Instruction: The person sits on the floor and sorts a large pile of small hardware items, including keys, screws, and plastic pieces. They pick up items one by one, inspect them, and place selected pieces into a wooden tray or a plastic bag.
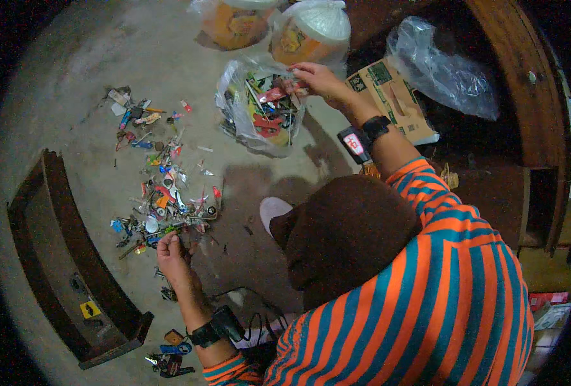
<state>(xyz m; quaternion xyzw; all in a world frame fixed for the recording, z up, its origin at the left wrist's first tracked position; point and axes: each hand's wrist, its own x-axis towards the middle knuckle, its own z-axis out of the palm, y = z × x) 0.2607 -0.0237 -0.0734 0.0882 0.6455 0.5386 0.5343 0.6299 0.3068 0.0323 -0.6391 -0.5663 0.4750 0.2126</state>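
Note:
My right hand (pixel 314 79) is at the upper right rim of a clear plastic bag (pixel 232 89), its fingers near the rim. Inside the bag lie red, green and white small items, among them a red piece (pixel 272 95) close to my fingertips. My left hand (pixel 170 248) is over the lower edge of a spread pile of small odds and ends (pixel 162 202) on the concrete floor, fingertips close together by a green item (pixel 173 228). Whether it grips anything cannot be told. A small open-ended wrench (pixel 178 197) lies in the pile.
A dark wooden drawer (pixel 92 231) lies at the left. Two orange-and-white containers (pixel 309 34) stand beyond the bag. Flattened cardboard (pixel 396 103) and clear plastic wrap (pixel 440 72) lie at the right. Keys and small items (pixel 169 362) sit near my left forearm.

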